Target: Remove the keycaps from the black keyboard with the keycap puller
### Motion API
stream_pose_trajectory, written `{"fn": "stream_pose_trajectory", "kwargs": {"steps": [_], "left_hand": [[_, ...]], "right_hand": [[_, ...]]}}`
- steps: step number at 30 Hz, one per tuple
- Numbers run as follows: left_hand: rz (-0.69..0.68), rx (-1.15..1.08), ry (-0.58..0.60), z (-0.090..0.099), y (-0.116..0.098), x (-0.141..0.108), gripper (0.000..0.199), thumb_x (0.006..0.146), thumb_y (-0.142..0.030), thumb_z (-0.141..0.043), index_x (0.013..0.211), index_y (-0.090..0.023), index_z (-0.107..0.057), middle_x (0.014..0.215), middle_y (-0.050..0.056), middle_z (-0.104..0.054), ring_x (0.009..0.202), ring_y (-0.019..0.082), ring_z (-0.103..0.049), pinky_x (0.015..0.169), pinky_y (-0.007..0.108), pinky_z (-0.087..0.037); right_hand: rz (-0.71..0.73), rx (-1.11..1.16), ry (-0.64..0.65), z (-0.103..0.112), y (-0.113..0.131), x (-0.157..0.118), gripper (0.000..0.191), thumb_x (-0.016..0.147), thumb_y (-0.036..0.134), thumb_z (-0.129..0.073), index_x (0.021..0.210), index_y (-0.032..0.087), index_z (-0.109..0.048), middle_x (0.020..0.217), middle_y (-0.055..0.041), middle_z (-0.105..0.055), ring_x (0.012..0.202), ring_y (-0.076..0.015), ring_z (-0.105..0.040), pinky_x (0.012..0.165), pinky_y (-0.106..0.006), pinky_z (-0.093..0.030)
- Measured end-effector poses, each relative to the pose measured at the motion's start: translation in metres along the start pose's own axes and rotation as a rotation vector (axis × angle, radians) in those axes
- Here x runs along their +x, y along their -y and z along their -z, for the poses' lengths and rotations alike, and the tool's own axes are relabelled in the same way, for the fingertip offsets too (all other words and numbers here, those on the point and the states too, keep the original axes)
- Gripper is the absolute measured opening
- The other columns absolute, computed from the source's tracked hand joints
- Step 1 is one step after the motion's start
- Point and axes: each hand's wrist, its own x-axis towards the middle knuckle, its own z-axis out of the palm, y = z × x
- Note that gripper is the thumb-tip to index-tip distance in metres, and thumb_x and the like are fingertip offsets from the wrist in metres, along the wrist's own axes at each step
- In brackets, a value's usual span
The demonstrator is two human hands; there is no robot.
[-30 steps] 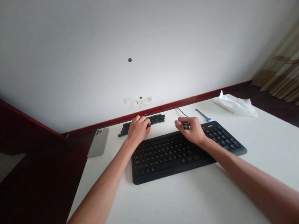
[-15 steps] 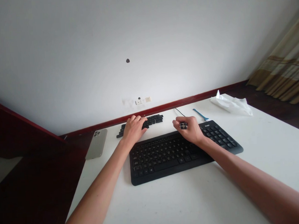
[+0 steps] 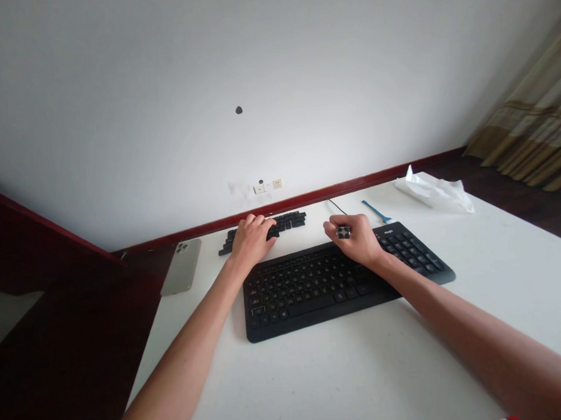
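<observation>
My left hand [image 3: 253,243] lies curled over a small cluster of loose black keycaps [image 3: 290,220], and its fingers hide part of them. These keycaps sit on the white desk just behind a black wireless keyboard [image 3: 313,299]. My right hand [image 3: 355,238] hovers over the keyboard's upper right area, pinching a small dark square piece [image 3: 343,232] between fingers and thumb. I cannot tell exactly what that piece is. Whether my left fingers grip a keycap is hidden.
A smartphone [image 3: 180,266] lies near the left edge of the white desk [image 3: 345,369]. Beyond the keyboard are a thin blue plastic tool [image 3: 376,210], a black cable [image 3: 335,206] and crumpled white plastic or tissue [image 3: 434,192]. Dark red trim runs along the wall behind.
The whole view has shifted slightly since a second ago. Both hands remain almost in place, and the right hand still pinches the small piece.
</observation>
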Motion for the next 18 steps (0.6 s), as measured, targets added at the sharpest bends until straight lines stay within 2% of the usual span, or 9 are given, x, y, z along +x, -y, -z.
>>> {"fn": "stream_pose_trajectory", "kwargs": {"steps": [6,11,14,18], "left_hand": [[0.005,-0.039,-0.023,0.001,-0.001,0.000,0.033,0.094,-0.033,-0.072,0.126,-0.025,-0.068,0.116,0.007,-0.070,0.114,0.030,-0.056,0.101,0.044,-0.045],[-0.025,-0.146,-0.013,0.004,-0.012,0.002,0.028,0.096,-0.035,-0.071,0.123,-0.026,-0.070,0.113,0.006,-0.069,0.110,0.028,-0.057,0.099,0.042,-0.046],[-0.038,-0.228,-0.013,0.007,-0.028,0.000,0.021,0.096,-0.035,-0.072,0.114,-0.024,-0.071,0.108,0.005,-0.068,0.107,0.027,-0.058,0.096,0.041,-0.048],[-0.060,-0.406,-0.006,0.012,-0.068,-0.012,0.018,0.097,-0.041,-0.070,0.102,-0.023,-0.070,0.099,0.004,-0.067,0.099,0.024,-0.060,0.090,0.039,-0.051]], "right_hand": [[-0.002,-0.034,-0.024,0.001,0.000,0.001,0.039,0.088,0.026,-0.056,0.062,0.021,-0.027,0.064,0.0036,-0.022,0.064,-0.0130,-0.022,0.057,-0.030,-0.024],[-0.037,-0.012,-0.082,0.000,-0.002,0.003,0.041,0.089,0.030,-0.057,0.060,0.022,-0.029,0.062,0.0035,-0.024,0.063,-0.0130,-0.023,0.057,-0.031,-0.023],[-0.136,0.081,-0.084,-0.001,-0.007,0.006,0.040,0.089,0.036,-0.061,0.061,0.022,-0.036,0.060,0.0043,-0.028,0.061,-0.0125,-0.027,0.056,-0.030,-0.025],[-0.257,0.245,-0.067,-0.001,-0.013,0.012,0.041,0.091,0.042,-0.064,0.062,0.021,-0.044,0.058,0.0035,-0.042,0.058,-0.0126,-0.037,0.058,-0.029,-0.033]]}}
